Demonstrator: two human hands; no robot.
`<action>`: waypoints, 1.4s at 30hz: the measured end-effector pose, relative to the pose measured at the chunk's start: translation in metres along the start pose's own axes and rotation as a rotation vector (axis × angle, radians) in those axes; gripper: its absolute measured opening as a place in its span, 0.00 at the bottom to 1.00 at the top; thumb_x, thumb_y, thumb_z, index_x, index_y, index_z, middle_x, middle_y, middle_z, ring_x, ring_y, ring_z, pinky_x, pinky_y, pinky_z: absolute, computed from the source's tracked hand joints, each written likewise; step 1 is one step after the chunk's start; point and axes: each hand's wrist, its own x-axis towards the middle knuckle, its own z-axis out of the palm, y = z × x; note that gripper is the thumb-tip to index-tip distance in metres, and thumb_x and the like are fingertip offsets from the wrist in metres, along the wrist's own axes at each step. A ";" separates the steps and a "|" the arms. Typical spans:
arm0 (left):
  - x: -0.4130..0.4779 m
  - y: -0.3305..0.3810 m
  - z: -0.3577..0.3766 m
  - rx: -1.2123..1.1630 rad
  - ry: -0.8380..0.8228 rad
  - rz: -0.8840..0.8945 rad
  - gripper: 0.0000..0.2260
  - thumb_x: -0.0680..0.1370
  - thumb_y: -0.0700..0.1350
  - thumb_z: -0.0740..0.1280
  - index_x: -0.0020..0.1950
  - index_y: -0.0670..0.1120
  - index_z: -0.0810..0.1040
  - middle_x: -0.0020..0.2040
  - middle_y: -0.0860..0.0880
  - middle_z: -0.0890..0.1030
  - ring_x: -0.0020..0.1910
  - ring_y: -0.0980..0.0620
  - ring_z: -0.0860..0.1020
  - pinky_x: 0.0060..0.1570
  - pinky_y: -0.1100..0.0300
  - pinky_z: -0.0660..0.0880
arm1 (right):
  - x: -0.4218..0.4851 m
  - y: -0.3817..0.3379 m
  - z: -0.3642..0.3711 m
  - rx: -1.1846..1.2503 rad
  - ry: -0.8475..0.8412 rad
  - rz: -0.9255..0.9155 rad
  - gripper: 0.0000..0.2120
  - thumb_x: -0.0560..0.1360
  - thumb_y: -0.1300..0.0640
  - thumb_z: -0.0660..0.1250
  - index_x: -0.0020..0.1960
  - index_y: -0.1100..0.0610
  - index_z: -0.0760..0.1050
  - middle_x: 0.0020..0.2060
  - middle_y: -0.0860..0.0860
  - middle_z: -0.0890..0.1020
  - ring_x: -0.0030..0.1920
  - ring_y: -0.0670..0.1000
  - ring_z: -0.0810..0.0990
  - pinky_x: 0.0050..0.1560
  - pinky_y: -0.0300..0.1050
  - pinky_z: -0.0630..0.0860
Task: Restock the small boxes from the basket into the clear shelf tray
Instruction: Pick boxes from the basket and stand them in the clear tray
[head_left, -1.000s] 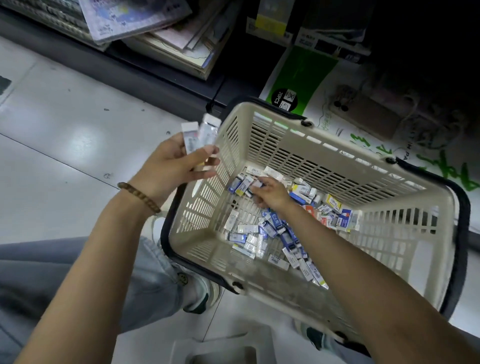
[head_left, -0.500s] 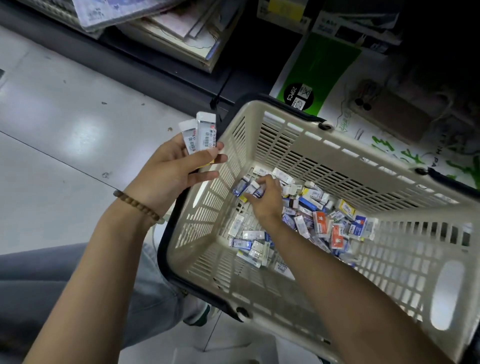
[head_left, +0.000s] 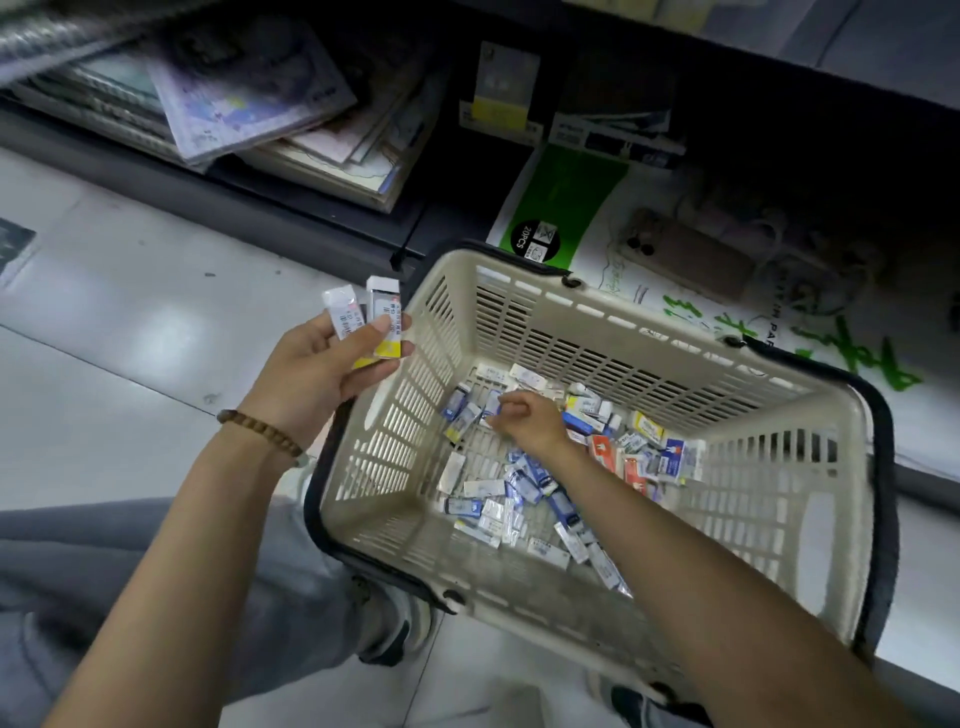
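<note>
Reaching down into the basket (head_left: 623, 332), the right hand (head_left: 524, 421) comes in on an arm from 5 o'clock. Its fingers are curled onto a blue-and-white box at the 10 o'clock side of the basket floor. Honestly can't tell if it's actually pinching that box or just touching it, since the fingertips are buried in the pile. The left hand (head_left: 322, 374) is up outside the rim, about 9 o'clock from the basket. Its thumb and fingers are clamped round the lower halves of two small boxes (head_left: 384, 322), which stick up toward 12 o'clock. There's a wooden bead bracelet (head_left: 260, 431) on that wrist.

The basket is cream plastic with slotted walls and sits on a pale glossy tiled floor (head_left: 104, 364), right in front of a dark bottom shelf. On the shelf there's a messy stack of notebooks (head_left: 260, 104) at 11 o'clock and a green-and-white package (head_left: 566, 208) at 12 o'clock. A phone (head_left: 685, 260) is lying on the package, toward 1 o'clock. A grey trouser leg (head_left: 156, 571) and a shoe (head_left: 400, 634) are at 7 o'clock.

Counts:
- one basket with two black handles
- two boxes in the left hand
- one phone
- one bracelet

The loose boxes (head_left: 519, 488) on the basket floor run to a few dozen and are way too jumbled for an exact number. They're mostly blue-and-white, with a few orange and yellow ones over at 3 o'clock.
</note>
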 end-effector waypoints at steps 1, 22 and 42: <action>0.000 0.001 -0.005 -0.010 0.008 0.012 0.15 0.69 0.47 0.69 0.53 0.43 0.79 0.50 0.48 0.84 0.49 0.51 0.83 0.41 0.69 0.77 | -0.001 0.003 0.010 -0.028 -0.043 0.006 0.21 0.71 0.60 0.73 0.62 0.61 0.73 0.35 0.48 0.76 0.52 0.49 0.76 0.59 0.45 0.73; 0.016 -0.007 -0.007 -0.138 -0.049 -0.048 0.13 0.69 0.46 0.68 0.52 0.43 0.79 0.49 0.49 0.84 0.47 0.52 0.83 0.39 0.69 0.77 | -0.001 0.000 0.057 0.186 0.217 -0.029 0.10 0.72 0.67 0.70 0.47 0.60 0.69 0.41 0.57 0.77 0.37 0.52 0.76 0.33 0.32 0.73; -0.047 0.072 0.168 0.077 -0.498 0.007 0.09 0.75 0.52 0.65 0.48 0.49 0.81 0.44 0.49 0.85 0.40 0.54 0.83 0.34 0.65 0.78 | -0.253 -0.185 -0.169 0.340 0.140 -0.598 0.06 0.72 0.62 0.69 0.49 0.56 0.81 0.41 0.53 0.85 0.39 0.47 0.83 0.38 0.34 0.78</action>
